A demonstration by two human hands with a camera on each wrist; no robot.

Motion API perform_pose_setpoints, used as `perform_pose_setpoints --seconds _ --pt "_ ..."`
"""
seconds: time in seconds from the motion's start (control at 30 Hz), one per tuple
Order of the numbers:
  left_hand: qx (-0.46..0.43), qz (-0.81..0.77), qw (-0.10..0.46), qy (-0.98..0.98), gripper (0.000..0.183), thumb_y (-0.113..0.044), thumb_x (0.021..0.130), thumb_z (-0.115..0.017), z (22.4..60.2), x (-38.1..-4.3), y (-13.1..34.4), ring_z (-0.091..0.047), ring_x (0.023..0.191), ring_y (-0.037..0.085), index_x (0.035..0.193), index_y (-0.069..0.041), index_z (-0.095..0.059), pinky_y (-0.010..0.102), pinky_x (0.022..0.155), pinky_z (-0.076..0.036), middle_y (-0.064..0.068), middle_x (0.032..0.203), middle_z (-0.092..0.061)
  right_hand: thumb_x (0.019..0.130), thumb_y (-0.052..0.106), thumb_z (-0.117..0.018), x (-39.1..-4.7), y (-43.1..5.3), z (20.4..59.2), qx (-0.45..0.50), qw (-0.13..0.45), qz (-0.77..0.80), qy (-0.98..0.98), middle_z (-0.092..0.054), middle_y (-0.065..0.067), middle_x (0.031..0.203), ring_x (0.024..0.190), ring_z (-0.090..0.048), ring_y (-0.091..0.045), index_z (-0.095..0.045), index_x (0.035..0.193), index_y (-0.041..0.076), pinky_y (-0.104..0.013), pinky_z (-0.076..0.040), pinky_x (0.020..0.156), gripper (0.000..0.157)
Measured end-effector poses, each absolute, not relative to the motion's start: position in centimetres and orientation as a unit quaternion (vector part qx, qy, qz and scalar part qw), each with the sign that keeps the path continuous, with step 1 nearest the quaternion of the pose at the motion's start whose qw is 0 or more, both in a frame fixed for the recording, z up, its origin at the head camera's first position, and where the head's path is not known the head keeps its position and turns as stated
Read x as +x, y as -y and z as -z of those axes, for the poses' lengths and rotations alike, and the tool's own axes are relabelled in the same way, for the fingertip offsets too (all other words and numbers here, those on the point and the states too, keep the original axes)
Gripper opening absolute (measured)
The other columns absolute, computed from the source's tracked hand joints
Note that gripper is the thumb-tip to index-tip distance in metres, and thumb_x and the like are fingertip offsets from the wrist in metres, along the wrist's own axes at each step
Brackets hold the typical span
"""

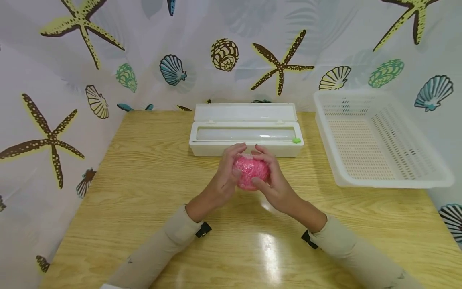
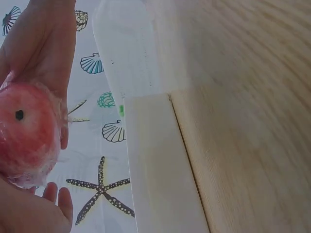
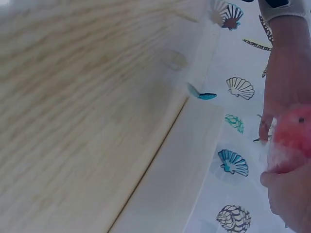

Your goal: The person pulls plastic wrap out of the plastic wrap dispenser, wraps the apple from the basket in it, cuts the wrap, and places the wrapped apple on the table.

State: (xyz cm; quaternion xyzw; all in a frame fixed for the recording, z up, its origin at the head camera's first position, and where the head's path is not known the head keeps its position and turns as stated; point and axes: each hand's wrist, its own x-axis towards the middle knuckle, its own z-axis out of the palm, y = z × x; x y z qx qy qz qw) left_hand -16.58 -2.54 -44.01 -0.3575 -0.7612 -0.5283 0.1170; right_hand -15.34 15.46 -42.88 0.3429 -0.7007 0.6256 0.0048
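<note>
A pinkish-red apple (image 1: 251,172) wrapped in crinkled cling film is held between both hands over the table, in front of the white box. My left hand (image 1: 223,178) cups its left side, fingers curved over the far edge and thumb on the near face. From the right, my right hand (image 1: 277,182) grips it the same way, its thumb pressed on the front. In the left wrist view, a dark stem spot shows on the apple (image 2: 29,133), and loose film bunches at its edge. The right wrist view catches only part of the apple (image 3: 294,133).
Behind the hands, a white cling film dispenser (image 1: 246,151) stands with its lid (image 1: 245,112) raised, a film roll (image 1: 245,134) inside and a green slider (image 1: 296,140) at its right end. A white plastic basket (image 1: 397,184) sits at the right. A shell-patterned curtain (image 1: 202,24) hangs behind the wooden table (image 1: 144,176).
</note>
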Motion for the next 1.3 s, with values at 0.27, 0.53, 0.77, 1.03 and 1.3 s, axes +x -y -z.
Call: perform_pose_setpoints --seconds 0.27,0.53,0.77,1.03,1.3 --pt "-0.313 0.507 -0.015 0.803 0.078 -0.053 0.089 -0.051 44.7 -17.2 3.9 -0.042 0.116 0.018 0.143 -0.008 -0.017 0.030 0.086 -0.048 0.010 0.134 -0.032 0.074 -0.008 -0.073 -15.6 -15.8 40.8 0.314 -0.026 -0.578 0.753 -0.023 -0.024 0.140 0.126 -0.032 -0.034 -0.041 0.115 -0.007 -0.038 -0.047 0.091 0.053" --pt "-0.282 0.537 -0.076 0.791 0.080 -0.041 0.082 -0.069 45.9 -18.9 4.7 -0.045 0.115 0.015 0.144 -0.016 -0.024 0.036 0.090 -0.046 -0.002 0.136 -0.038 0.069 -0.003 -0.080 -17.5 -16.0 41.9 0.343 -0.016 -0.533 0.774 -0.026 -0.030 0.138 0.123 -0.038 -0.038 -0.037 0.121 -0.011 -0.040 -0.043 0.095 0.068" --pt "-0.311 0.519 -0.077 0.793 0.080 -0.037 0.080 -0.072 47.4 -20.1 5.0 -0.042 0.122 0.014 0.142 -0.011 -0.028 0.036 0.098 -0.040 -0.001 0.138 -0.039 0.068 0.008 -0.083 -18.7 -16.1 44.0 0.359 -0.018 -0.473 0.804 -0.033 -0.025 0.136 0.121 -0.041 -0.034 -0.035 0.129 -0.006 -0.042 -0.042 0.096 0.079" --pt "-0.298 0.493 -0.119 0.809 0.075 -0.037 0.079 -0.071 48.3 -20.6 4.9 -0.045 0.120 0.010 0.139 -0.017 -0.030 0.027 0.095 -0.042 -0.002 0.135 -0.042 0.067 0.024 -0.084 -20.8 -16.5 48.1 0.374 -0.023 -0.450 0.811 -0.036 -0.012 0.135 0.119 -0.042 -0.027 -0.035 0.138 0.007 -0.040 -0.044 0.094 0.087" --pt "-0.257 0.477 -0.156 0.826 0.076 -0.035 0.078 -0.071 47.9 -20.4 4.9 -0.047 0.117 0.009 0.139 -0.018 -0.030 0.022 0.090 -0.044 -0.002 0.134 -0.044 0.070 0.037 -0.081 -21.3 -16.4 48.8 0.360 -0.044 -0.403 0.840 -0.035 -0.004 0.135 0.120 -0.041 -0.019 -0.036 0.142 0.015 -0.036 -0.042 0.096 0.087"
